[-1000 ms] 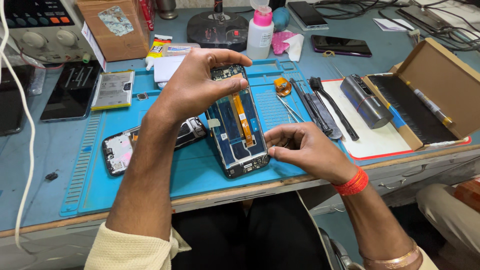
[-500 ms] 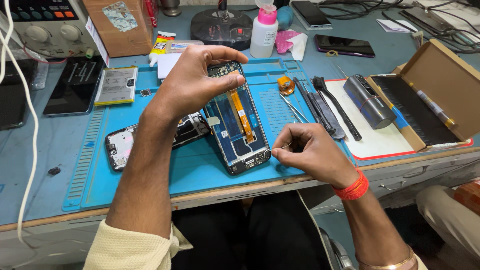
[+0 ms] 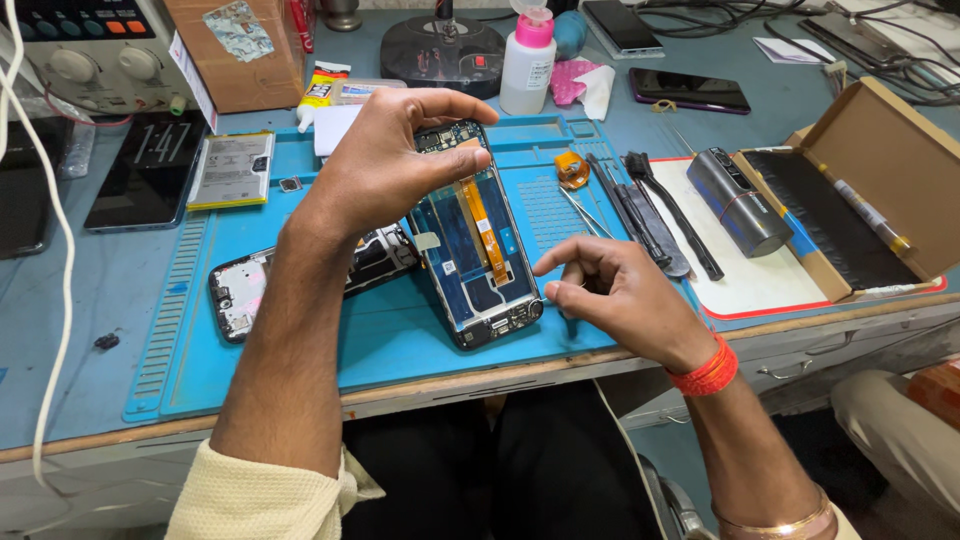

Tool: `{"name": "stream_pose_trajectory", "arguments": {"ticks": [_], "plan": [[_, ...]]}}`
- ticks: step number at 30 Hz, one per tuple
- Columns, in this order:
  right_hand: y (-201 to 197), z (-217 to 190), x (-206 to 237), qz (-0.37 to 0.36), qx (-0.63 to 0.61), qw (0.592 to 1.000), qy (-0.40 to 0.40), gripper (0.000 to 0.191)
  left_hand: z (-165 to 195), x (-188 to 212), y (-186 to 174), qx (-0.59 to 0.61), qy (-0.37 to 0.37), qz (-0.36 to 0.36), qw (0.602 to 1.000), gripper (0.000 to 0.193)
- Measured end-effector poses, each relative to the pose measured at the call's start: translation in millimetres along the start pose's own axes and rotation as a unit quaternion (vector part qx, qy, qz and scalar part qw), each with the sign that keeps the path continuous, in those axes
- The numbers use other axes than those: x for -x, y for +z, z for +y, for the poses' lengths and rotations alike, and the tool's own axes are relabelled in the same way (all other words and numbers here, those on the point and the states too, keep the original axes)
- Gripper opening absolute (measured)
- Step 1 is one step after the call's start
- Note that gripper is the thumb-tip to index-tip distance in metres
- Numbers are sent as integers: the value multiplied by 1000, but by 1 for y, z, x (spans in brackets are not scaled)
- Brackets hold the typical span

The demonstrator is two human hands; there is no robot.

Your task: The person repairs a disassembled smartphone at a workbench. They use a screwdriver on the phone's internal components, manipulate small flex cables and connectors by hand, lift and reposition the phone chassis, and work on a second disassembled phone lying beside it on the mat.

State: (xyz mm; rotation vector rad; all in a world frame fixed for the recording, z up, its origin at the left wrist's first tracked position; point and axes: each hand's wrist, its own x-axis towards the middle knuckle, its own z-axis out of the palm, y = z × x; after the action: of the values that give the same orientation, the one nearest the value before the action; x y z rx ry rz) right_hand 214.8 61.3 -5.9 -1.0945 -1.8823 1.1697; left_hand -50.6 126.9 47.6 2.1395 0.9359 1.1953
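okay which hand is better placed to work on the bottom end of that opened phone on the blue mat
Right, probably. The right hand hovers beside the lower end of the phone, fingers pinched and free of it. The left hand grips the phone's top end and steadies it, so it is occupied.

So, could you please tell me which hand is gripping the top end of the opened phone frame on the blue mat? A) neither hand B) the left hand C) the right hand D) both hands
B: the left hand clasps the top of the opened phone frame, while the right hand hovers beside its lower end.
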Motion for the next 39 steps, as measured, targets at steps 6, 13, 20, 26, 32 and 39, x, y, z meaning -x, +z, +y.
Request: {"name": "stream_pose_trajectory", "arguments": {"ticks": [6, 13, 20, 26, 32, 39], "plan": [[-1, 3, -1, -5, 22, 999, 44, 27, 0, 0, 1, -18, -2, 5, 1000, 38], [-2, 9, -3, -10, 19, 999, 25, 26, 1, 0, 1, -19, 16, 3, 1000, 37], [-1, 6, -3, -6, 23, 999, 33, 25, 1, -1, 2, -19, 18, 3, 1000, 37], [-3, 9, -5, -20, -3, 999, 32, 22, 2, -1, 2, -31, 37, 8, 999, 36], [-7, 7, -11, -56, 3, 998, 39, 20, 6, -3, 4, -21, 25, 3, 999, 35], [-11, 2, -18, -109, 47, 992, 41, 20, 8, -5, 6, -28, 6, -3, 1000, 34]]}}
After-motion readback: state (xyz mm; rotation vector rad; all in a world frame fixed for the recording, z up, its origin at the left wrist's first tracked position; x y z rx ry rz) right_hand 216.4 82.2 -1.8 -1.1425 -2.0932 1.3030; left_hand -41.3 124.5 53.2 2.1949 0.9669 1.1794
